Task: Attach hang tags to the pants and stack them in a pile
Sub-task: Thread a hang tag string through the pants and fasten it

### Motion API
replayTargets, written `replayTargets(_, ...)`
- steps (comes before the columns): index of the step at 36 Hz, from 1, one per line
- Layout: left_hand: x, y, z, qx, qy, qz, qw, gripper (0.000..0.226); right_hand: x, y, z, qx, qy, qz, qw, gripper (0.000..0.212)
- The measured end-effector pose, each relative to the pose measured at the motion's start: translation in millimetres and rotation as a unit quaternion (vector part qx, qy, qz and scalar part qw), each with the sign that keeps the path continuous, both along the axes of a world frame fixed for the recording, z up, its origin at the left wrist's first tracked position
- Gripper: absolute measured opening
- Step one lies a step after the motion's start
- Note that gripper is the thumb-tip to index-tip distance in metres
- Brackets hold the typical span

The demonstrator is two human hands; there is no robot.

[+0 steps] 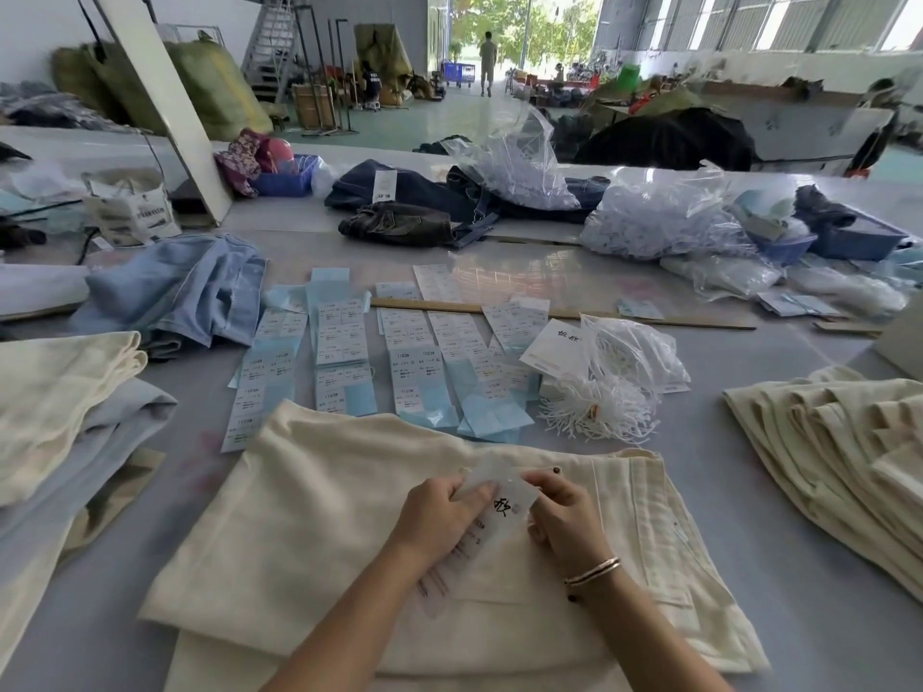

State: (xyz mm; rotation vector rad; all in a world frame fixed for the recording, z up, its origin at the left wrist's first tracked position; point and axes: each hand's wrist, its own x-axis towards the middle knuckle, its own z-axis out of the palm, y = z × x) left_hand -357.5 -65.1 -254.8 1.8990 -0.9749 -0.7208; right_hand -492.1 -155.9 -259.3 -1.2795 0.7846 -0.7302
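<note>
We look down from a head-worn camera at a grey work table [779, 566] in a large hall. Directly before us lies a folded pair of cream pants [309, 521], spread flat, its long axis running roughly left to right with a slight tilt; the waistband end, with a small dark button [556, 471], points to the right and away from us.

Both hands meet over the middle of these pants. The left hand [439, 516] has its fingers curled down, pinching the upper left edge of a white hang tag [504, 511]. The right hand [564, 516], with thin bangles [594, 571] on its wrist, has fingers bent and grips the tag's right edge near the button. The tag lies tilted, its long axis running from upper left to lower right, with black brush lettering facing us. Whether a string is threaded we cannot tell.

Just beyond the pants lie rows of pale blue and white label sheets [344, 352], a stack of white tags [554, 347] and a bundle of white strings [594, 407] beside a clear bag [634, 352]. A wooden ruler [564, 314] lies across the table behind them. To the right sits a fanned pile of cream pants [839, 442]; to the left, a stack of cream and pale grey garments [65, 402], and light blue jeans [180, 287] farther back.
</note>
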Motion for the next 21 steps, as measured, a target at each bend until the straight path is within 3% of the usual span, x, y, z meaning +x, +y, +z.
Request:
replayTargets(2, -3.9, -1.6, -0.6, -0.009, -0.048, 0.031, 0.998, 0.03, -0.7, 0.2, -0.7, -0.022, 0.003, 0.006, 1.0, 0.031)
replayTargets(5, -12.3, -2.7, 0.3, -0.105, -0.15, 0.069, 0.981, 0.046, -1.0, 0.5, -1.2, -0.058, 0.013, 0.016, 0.998, 0.03)
replayTargets(8, -18.3, -2.2, 4.6, -0.18, -0.234, 0.042, 0.955, 0.023, -0.4, 0.2, -2.1, -0.069, 0.01, 0.024, 0.997, 0.03)
replayTargets(16, -19.3, -1.6, 5.3, -0.181, -0.209, 0.025, 0.961, 0.004, -1.1, 1.5, -1.4, -0.104, 0.041, 0.031, 0.993, 0.017)
replayTargets(21, -18.2, -3.8, 5.9, -0.15, -0.17, 0.044, 0.973, 0.004, -3.4, 0.9, -5.1, -0.131, 0.056, 0.032, 0.989, 0.027)
